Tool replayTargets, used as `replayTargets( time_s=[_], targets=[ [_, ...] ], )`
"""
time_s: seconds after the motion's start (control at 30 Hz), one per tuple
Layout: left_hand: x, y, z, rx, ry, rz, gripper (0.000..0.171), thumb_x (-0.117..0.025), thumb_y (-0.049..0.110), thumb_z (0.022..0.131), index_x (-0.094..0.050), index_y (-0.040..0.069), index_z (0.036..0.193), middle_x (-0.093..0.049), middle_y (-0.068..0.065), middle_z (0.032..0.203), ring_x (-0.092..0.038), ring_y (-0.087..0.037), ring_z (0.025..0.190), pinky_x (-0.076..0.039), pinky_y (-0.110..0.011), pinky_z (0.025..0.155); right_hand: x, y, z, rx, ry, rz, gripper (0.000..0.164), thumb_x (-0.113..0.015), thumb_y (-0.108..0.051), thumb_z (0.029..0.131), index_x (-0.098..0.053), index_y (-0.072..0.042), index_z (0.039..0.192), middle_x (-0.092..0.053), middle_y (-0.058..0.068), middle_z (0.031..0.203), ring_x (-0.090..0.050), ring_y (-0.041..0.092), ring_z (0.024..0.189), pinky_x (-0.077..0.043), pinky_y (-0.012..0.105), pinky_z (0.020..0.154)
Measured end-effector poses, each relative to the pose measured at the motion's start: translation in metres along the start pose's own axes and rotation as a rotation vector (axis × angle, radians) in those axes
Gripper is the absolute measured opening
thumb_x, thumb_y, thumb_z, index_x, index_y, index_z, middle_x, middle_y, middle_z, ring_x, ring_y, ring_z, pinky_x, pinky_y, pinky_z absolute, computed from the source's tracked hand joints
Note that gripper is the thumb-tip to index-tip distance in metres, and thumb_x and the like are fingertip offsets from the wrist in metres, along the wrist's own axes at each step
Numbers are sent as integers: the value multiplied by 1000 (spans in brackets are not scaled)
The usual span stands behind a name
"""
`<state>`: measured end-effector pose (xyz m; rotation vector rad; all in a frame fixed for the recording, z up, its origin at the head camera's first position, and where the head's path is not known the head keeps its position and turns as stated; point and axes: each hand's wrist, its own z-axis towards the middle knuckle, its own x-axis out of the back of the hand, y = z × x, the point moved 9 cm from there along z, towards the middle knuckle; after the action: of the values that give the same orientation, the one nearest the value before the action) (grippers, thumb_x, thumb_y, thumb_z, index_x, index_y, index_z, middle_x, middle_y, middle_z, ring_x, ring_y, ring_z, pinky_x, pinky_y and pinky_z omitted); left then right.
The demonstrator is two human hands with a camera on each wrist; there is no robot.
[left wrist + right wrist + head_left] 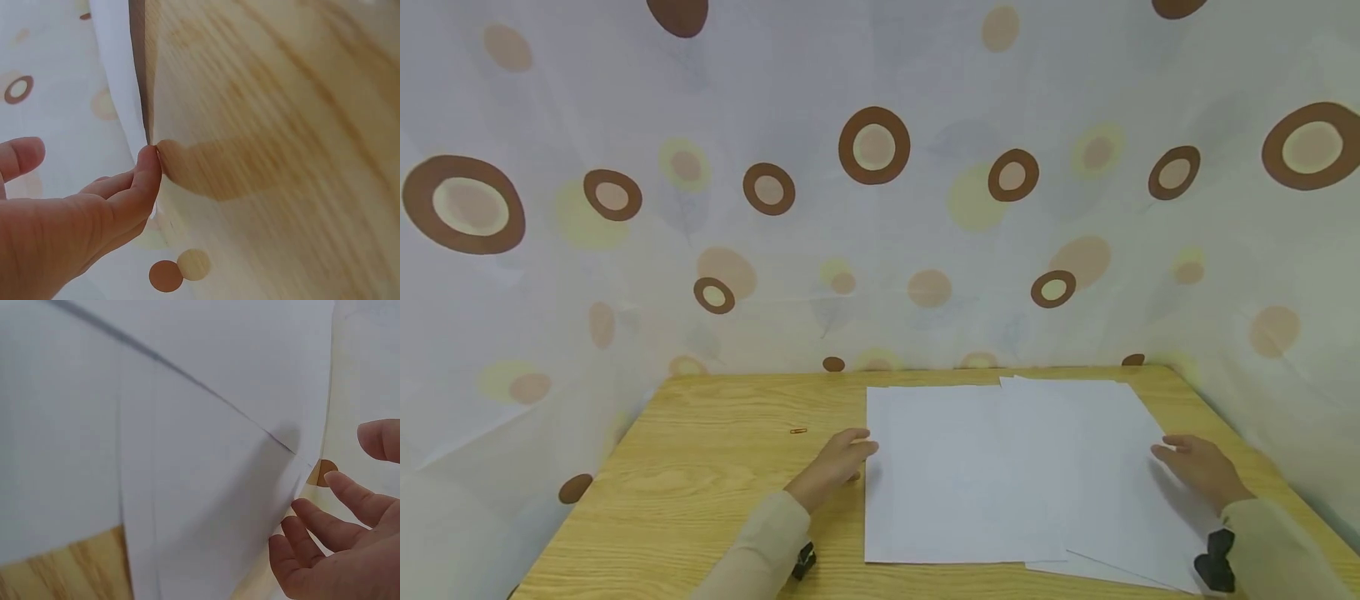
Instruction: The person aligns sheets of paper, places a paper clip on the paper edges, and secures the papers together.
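Observation:
Several white sheets of paper point(955, 475) lie overlapping on the table, the ones on the right point(1097, 475) fanned at an angle. My left hand point(835, 465) is at the left edge of the sheets. In the left wrist view its fingertips point(148, 159) meet the tabletop beside the paper edge point(119, 69), thumb raised apart. On the other side, my right hand point(1202, 468) is by the right edge. The right wrist view shows its loosely bent fingers point(331, 531) close against the sheets' edge point(212, 500), with the thumb held away. Neither hand grips a sheet.
A small orange-brown paper clip point(798, 431) lies on the wooden table point(700, 475), left of the sheets. A pale curtain point(880, 225) with brown and beige circles surrounds the table at the back and sides.

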<state>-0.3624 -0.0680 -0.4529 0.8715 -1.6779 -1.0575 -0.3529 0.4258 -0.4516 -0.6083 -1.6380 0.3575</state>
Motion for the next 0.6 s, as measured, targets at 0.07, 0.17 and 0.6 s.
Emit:
replayTargets(
  time_s=[0.07, 0.17, 0.6],
  targets=[
    [-1, 1, 1, 1, -10, 6, 55, -49, 29, 99, -37, -4, 142, -41, -26, 142, -46, -41, 124, -44, -53, 97, -1, -1, 0, -8, -7, 5, 72, -38, -43, 101, -31, 22, 132, -31, 45, 133, -36, 58, 118, -37, 62, 93],
    [-3, 3, 2, 5, -23, 9, 56, -49, 29, 99, -36, -3, 142, -40, -26, 143, -45, -42, 125, -42, -55, 98, -3, -2, 0, -8, -10, 15, 72, -38, -43, 101, -30, 22, 132, -31, 45, 134, -35, 58, 119, -36, 63, 94],
    [-10, 7, 6, 10, -31, 43, 54, -49, 29, 99, -39, -2, 141, -40, -25, 143, -45, -41, 126, -42, -54, 100, -10, -9, -1, -36, -17, 58, 77, -40, -47, 99, -27, 20, 136, -28, 44, 135, -31, 57, 121, -34, 64, 98]
  ],
)
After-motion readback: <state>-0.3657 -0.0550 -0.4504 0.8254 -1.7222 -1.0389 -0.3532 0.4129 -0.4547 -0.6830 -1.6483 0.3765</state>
